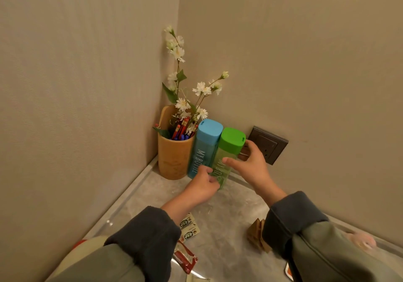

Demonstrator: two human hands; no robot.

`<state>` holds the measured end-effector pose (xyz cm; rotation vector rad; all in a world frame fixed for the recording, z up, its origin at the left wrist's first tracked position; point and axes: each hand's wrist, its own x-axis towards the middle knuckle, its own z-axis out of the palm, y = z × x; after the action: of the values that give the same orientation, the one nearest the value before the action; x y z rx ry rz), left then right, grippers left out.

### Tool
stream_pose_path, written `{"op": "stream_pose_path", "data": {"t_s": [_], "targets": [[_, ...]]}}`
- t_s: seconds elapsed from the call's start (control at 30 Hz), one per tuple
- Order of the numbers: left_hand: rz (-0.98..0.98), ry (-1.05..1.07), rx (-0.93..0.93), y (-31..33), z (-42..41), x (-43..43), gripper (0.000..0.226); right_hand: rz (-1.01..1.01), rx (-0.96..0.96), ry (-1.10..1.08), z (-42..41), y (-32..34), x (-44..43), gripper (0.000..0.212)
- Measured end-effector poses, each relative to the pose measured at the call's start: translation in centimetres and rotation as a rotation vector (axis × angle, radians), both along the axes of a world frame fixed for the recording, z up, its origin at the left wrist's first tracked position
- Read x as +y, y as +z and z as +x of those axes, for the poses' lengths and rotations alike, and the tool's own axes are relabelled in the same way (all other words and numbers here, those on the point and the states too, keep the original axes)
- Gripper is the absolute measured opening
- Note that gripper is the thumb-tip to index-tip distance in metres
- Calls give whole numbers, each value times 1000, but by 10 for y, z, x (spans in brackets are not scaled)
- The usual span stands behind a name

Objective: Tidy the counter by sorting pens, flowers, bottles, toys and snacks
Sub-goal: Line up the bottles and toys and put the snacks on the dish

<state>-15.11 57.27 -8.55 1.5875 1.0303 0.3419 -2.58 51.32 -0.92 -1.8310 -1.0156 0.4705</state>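
A green bottle [229, 148] with a green cap stands upright in the counter's back corner, touching a blue bottle [204, 146] on its left. My right hand [250, 164] grips the green bottle's upper body, thumb across the front and fingers behind. My left hand [204, 183] holds the same bottle near its base. Left of the blue bottle stands a bamboo holder [172, 159] with red and blue pens [181, 130] and white flowers [185, 90].
Small snack packets [189, 227] and a red snack wrapper [185, 257] lie on the marble counter [229, 227] under my left forearm. A brown paper piece [256, 236] and a pink toy [362, 240] lie at the right. A dark wall socket [270, 144] sits behind the green bottle.
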Motion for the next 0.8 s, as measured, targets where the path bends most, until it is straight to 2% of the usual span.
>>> {"op": "stream_pose_path", "data": {"t_s": [0.3, 0.37, 0.53, 0.7, 0.8], "targets": [[2, -31, 66, 37, -11, -8, 44, -49, 91, -20, -6, 8, -16, 81], [25, -78, 88, 58, -15, -15, 41, -44, 159, -36, -8, 18, -33, 73], [63, -204, 24, 106, -17, -53, 32, 106, 279, -85, -5, 47, -105, 29], [160, -348, -49, 133, 3, -124, 30, 183, 267, -203, 9, 55, -195, 23], [169, -444, -59, 134, 20, -177, 38, 217, 278, -295, 16, 46, -256, 19]]}}
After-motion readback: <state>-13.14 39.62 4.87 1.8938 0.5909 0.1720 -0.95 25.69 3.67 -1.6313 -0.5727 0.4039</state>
